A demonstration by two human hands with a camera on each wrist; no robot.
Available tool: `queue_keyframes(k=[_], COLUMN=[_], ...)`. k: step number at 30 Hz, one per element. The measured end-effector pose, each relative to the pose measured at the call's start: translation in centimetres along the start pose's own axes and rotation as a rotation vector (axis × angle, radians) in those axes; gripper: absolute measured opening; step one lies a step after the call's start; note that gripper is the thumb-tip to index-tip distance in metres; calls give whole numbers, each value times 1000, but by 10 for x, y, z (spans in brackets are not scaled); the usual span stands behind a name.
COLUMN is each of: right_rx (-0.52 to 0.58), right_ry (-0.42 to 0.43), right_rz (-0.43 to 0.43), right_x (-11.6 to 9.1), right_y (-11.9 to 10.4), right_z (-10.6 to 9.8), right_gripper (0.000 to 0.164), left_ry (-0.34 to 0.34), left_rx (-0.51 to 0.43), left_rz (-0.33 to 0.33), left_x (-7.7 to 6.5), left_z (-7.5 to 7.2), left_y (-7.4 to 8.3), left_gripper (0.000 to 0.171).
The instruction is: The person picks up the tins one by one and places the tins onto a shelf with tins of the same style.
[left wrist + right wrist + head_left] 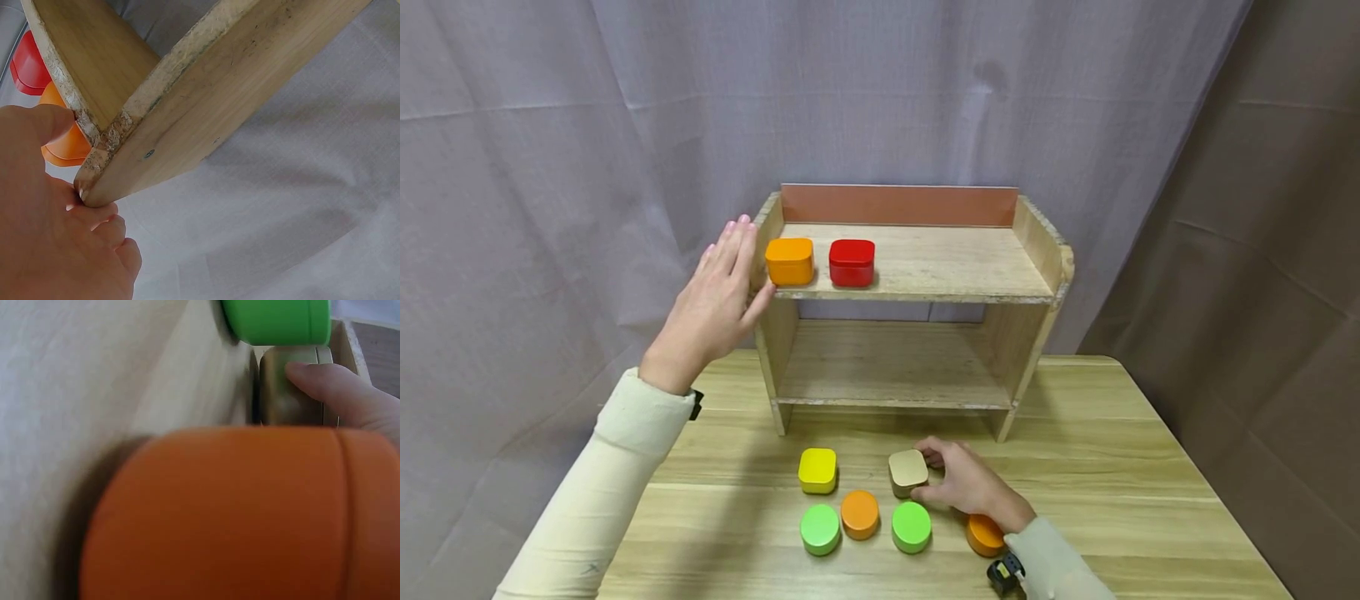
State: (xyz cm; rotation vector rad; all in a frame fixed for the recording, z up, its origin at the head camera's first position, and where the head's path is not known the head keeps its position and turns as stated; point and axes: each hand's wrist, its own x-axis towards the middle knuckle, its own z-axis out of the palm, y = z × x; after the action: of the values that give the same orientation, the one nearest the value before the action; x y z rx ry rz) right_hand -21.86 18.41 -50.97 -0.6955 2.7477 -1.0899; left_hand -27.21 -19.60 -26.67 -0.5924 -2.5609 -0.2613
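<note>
A small gold square tin [908, 469] with rounded corners stands on the table, pinched between the thumb and fingers of my right hand [968, 479]. In the right wrist view the thumb [325, 384] presses on the side of the tin. At the left end of a wooden shelf [955, 262], my left hand [711, 304] touches the side panel with its fingers stretched out. Its thumb lies at the front edge in the left wrist view, near an orange square tin [790, 262]. A red square tin [852, 263] stands to the right of that on the top board.
A yellow square tin [817, 471] stands on the table [1150, 500]. Nearer are two green round tins [820, 530] and an orange round tin [860, 514]. Another orange round tin [984, 536] sits partly under my right wrist. Grey curtains [587, 167] hang behind.
</note>
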Motion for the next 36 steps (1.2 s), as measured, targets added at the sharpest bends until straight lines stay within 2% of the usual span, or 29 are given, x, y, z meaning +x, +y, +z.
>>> queue_keyframes(k=[8,16,26,36], right_rx=[4,21,-40,-61], right_ry=[37,37,91,140], right_rz=[-24,-63,-107,-164], right_x=[-1,-8,-17,-17], right_y=[-11,-32,-76,-121], right_z=[-13,-37,-77,-118], right_gripper=[59,58,55,52], left_ry=[-11,2,0,9], left_rx=[3,10,6,12], left_rz=[-3,2,4,11], left_x=[-1,-1,0,0], left_z=[-1,-1,-1,0], left_y=[0,0,1,-1], left_gripper=[80,79,78,79])
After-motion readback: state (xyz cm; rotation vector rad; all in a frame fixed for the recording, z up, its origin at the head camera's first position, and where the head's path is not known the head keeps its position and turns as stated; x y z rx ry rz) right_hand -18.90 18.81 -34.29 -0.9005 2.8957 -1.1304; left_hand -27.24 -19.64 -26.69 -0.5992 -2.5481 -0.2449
